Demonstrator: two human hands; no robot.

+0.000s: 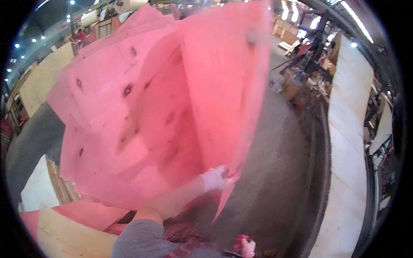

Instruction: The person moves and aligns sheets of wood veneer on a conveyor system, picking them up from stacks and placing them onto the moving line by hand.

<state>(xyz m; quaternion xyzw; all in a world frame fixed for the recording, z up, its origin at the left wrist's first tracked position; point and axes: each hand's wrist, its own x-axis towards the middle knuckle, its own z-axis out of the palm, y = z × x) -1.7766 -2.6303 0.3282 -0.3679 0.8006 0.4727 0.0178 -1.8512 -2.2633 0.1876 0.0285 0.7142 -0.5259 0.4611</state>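
Note:
A large pink sheet of wood veneer [223, 81] stands raised and bent in front of me, its right edge smeared by motion. My left hand [218, 178], in a white glove with pink fingertips, is closed on the sheet's lower right corner. Behind and left of it lies a stack of pink veneer sheets [103, 107] with dark knots, partly in the raised sheet's shadow. Low in the picture, my right hand [246, 247], gloved with pink fingers, is away from the sheets. Its fingers are loosely bent and apart, and nothing shows in them.
Pale veneer sheets [348, 172] run in a long strip along the right. At lower left are a cream sheet [64, 236] and a white-topped stack [38, 189]. Grey floor [275, 172] lies between the pink stack and the strip. Clutter [297, 86] stands at the far right.

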